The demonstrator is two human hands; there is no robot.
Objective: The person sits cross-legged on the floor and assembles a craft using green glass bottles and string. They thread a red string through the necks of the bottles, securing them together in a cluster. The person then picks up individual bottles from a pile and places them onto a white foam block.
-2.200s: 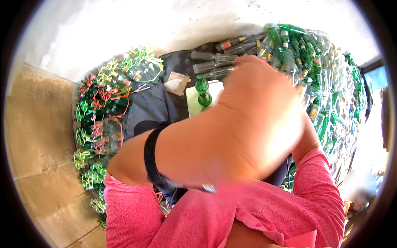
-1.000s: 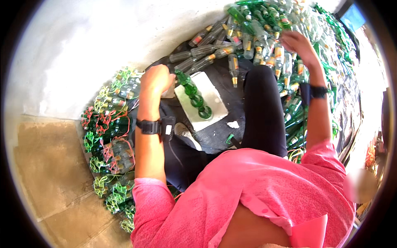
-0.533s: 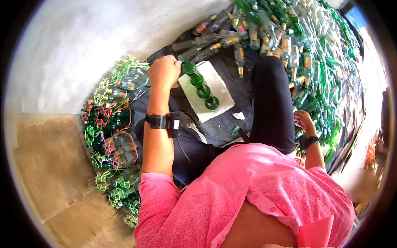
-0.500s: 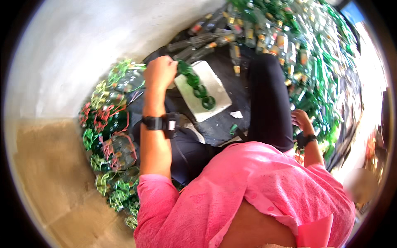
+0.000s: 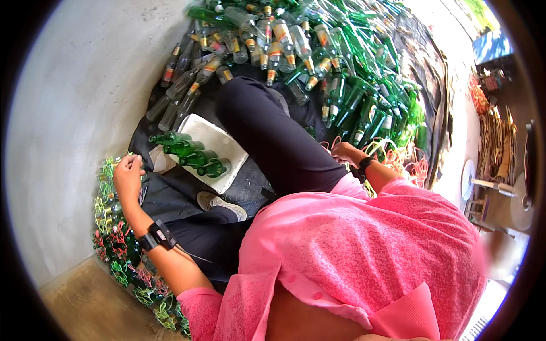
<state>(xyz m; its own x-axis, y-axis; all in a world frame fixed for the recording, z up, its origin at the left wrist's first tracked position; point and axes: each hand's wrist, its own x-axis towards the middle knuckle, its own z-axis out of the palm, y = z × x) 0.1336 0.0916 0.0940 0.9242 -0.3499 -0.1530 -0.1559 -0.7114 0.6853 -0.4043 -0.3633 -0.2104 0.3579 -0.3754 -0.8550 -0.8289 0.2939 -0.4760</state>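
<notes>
Several green glass bottles point(image 5: 196, 158) lie side by side in a row on a white slab point(image 5: 236, 149), their necks toward the left. My left hand point(image 5: 128, 173) is raised just left of the bottle necks, apart from them. Its fingers are loosely bent, with no bottle in them. Beyond my raised right knee, my right hand point(image 5: 347, 152) is closed at a tangle of pink and pale green plastic strings point(image 5: 384, 158). Its fingertips are partly hidden, and pink strands come out beside them.
A large heap of clear and green bottles point(image 5: 284, 45) spreads across the far side. String-tied bottles point(image 5: 122, 250) line the left edge by a pale wall point(image 5: 74, 142). Black sheeting point(image 5: 165, 196) covers the floor. A bundle of flat brown strips point(image 5: 500, 142) stands at far right.
My view has swung to the right. My left hand has drawn away from the row of bottles, to their left. My right hand has moved from beside my thigh to the strings.
</notes>
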